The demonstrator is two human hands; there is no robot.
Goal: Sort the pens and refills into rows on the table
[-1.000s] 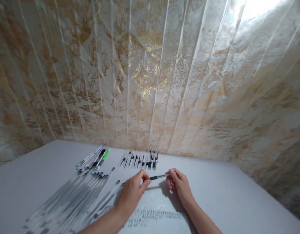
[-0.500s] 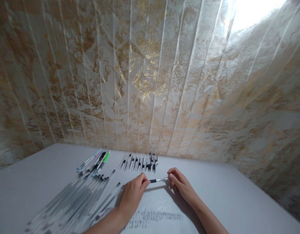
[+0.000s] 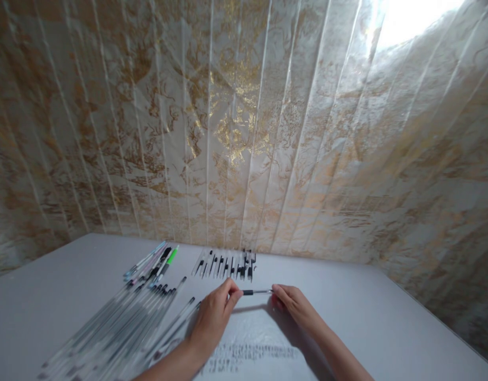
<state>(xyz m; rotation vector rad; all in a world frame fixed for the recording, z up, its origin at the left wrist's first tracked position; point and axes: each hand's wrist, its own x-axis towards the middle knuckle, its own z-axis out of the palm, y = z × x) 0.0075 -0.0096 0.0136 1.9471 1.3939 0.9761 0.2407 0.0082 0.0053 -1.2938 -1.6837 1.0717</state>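
Between my two hands a slim pen (image 3: 259,291) with a black grip and a clear barrel is held level above the paper. My left hand (image 3: 215,312) pinches it near the black section, thumb against forefinger. At the other end, the fingertips of my right hand (image 3: 292,300) close round the pen's tip; what exactly they grip there is hidden. Beneath lies a white sheet (image 3: 263,330) with lines of blurred dark writing, partly covered by my left forearm.
Many clear pens with dark ends (image 3: 120,317) lie in a slanted bundle at the left. Behind them are several coloured pens, one a bright green pen (image 3: 173,256). A row of clear and black pen caps (image 3: 226,265) lies at the back, before a patterned curtain (image 3: 236,132).
My right hand's fingers have folded in more closely at the pen's end. Both hands and the pen are slightly higher; other things have stayed put.
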